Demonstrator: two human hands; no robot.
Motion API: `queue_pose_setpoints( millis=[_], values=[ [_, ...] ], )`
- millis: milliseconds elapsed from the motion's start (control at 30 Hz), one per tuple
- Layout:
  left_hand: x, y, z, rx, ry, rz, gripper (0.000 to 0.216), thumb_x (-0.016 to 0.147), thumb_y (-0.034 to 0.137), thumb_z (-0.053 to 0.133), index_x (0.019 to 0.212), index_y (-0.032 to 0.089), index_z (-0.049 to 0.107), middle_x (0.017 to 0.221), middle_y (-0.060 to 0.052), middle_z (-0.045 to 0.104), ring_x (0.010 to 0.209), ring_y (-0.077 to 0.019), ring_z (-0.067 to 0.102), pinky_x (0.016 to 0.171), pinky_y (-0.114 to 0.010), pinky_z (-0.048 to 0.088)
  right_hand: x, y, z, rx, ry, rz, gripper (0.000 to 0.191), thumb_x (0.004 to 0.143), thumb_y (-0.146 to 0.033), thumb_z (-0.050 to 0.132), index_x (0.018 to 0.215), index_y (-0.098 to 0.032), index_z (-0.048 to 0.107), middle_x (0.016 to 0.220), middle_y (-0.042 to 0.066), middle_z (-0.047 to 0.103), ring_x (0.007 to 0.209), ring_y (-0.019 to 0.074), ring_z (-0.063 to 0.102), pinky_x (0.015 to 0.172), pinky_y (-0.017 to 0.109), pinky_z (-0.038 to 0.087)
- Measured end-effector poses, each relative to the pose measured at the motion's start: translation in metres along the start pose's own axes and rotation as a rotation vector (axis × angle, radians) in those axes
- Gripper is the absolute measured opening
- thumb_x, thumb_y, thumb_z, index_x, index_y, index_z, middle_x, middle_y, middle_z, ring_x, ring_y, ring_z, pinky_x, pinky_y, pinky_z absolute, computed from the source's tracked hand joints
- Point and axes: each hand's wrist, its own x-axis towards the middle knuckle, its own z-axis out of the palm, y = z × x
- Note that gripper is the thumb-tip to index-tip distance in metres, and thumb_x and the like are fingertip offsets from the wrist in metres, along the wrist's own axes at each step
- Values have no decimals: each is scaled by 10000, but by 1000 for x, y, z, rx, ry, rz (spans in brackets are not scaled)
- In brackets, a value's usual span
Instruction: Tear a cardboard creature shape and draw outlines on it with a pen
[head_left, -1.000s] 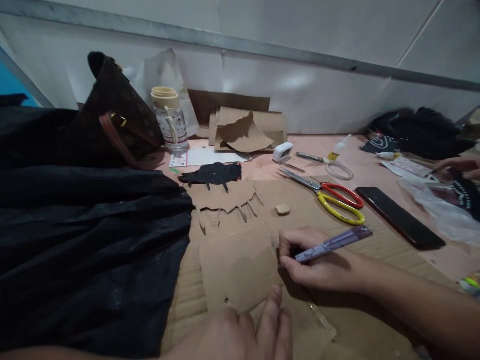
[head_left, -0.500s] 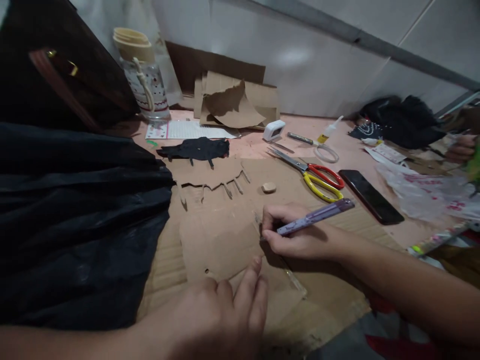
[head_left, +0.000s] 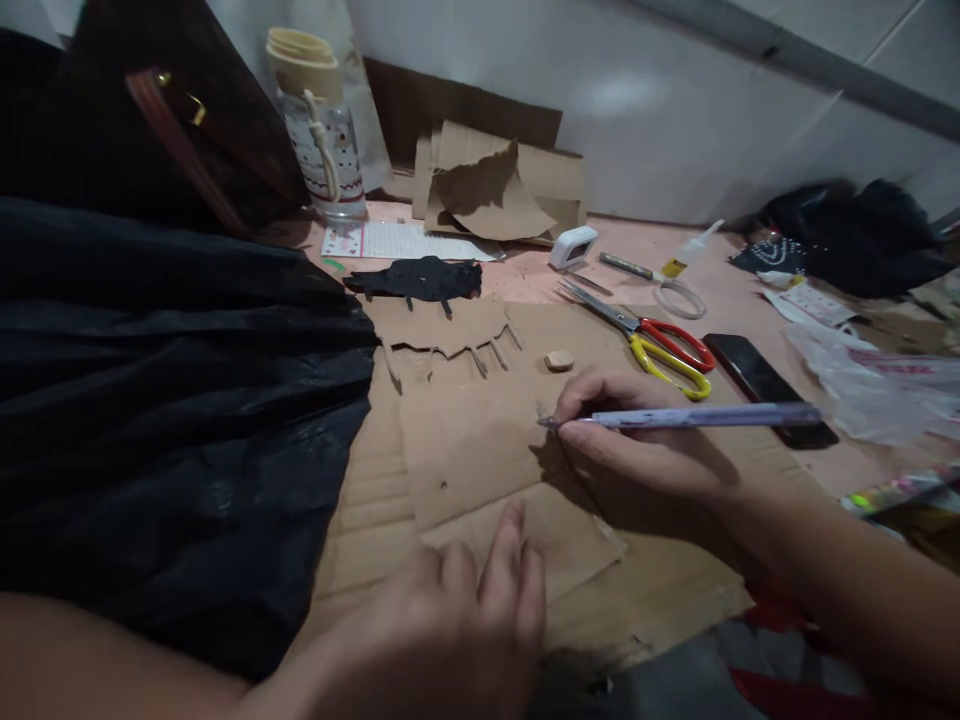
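A pale purple pen (head_left: 697, 416) is pinched in my right hand (head_left: 645, 445), lying nearly level with its tip close to the right edge of a brown cardboard piece (head_left: 472, 450). My left hand (head_left: 457, 615) rests lower down, fingers stretched out over the cardboard's near part and holding nothing. Beneath both lies a larger cardboard sheet (head_left: 367, 540). Just beyond the pen tip sits a small tan eraser-like lump (head_left: 559, 360). Above the piece is a cut cardboard edge with thin strips (head_left: 480, 352), and behind that a black cutout (head_left: 424, 278) with short legs.
Scissors (head_left: 671, 345) with red and yellow handles and a black phone (head_left: 765, 385) lie to the right. Black crinkled material (head_left: 172, 430) covers the left. Farther back stand a bottle (head_left: 322, 140), cardboard scraps (head_left: 502, 185) and a glue bottle (head_left: 691, 250). A plastic bag (head_left: 862, 385) lies far right.
The pen has swung from slanting upward to nearly level, and its tip now shows. The whole view has shifted, moving objects rightward. My left hand still lies on the cardboard.
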Motion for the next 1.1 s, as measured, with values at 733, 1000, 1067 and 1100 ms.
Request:
queue_pose_setpoints(
  millis=[733, 1000, 1067, 1100],
  values=[
    [19, -14, 22, 64, 110, 115, 380, 925, 111, 444, 1207, 23, 684, 1181, -299, 718, 506, -207, 687, 376, -275, 495, 16, 23, 9, 109, 157, 135, 92, 964, -281, 569, 1030, -222, 593, 872, 17, 644, 677, 134, 595, 595, 263, 471],
    [16, -14, 28, 61, 134, 84, 353, 940, 210, 578, 1232, 42, 686, 1188, -259, 740, 569, -213, 718, 394, -269, 495, 34, 18, -5, 83, 167, 64, 133, 959, -316, 580, 1028, -209, 616, 870, 24, 679, 637, 135, 605, 570, 268, 485],
    [17, -16, 26, 49, 152, 79, 353, 966, 245, 560, 1228, 47, 688, 1192, -245, 745, 590, -216, 723, 402, -277, 506, 42, 15, -18, -25, 178, -17, 178, 972, -333, 556, 1053, -196, 636, 893, 50, 702, 672, 161, 634, 612, 299, 510],
    [17, -18, 23, 32, 157, 76, 352, 977, 266, 547, 1222, 58, 690, 1186, -230, 752, 596, -216, 720, 410, -283, 514, 45, 15, -25, -114, 189, -75, 214, 980, -353, 543, 1061, -190, 654, 913, 68, 714, 703, 179, 649, 646, 320, 519]
  ],
)
